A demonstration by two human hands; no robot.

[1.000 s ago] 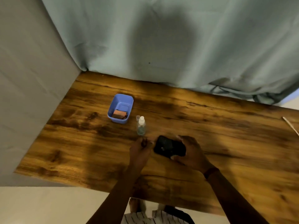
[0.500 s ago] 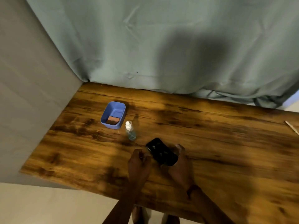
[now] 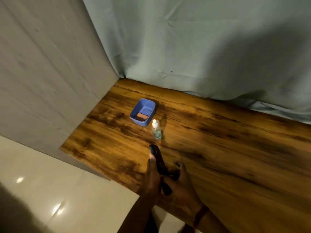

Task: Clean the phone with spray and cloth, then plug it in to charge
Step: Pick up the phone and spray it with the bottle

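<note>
Wooden table (image 3: 218, 148); phone (image 3: 158, 158) half-hidden between hands.

Home-like room: wooden table (image 3: 218, 148), draped curtain (image 3: 202, 47), tiled floor (image 3: 50, 190).

A wooden table (image 3: 227, 148) with dark, streaky grain fills the lower right, its far edge meeting a pale green curtain (image 3: 202, 47) that hangs in soft folds. A grey fabric panel (image 3: 50, 73) stands along the table's left side — below it, glossy cream floor tiles (image 3: 58, 190) catch a few bright reflections.
</note>
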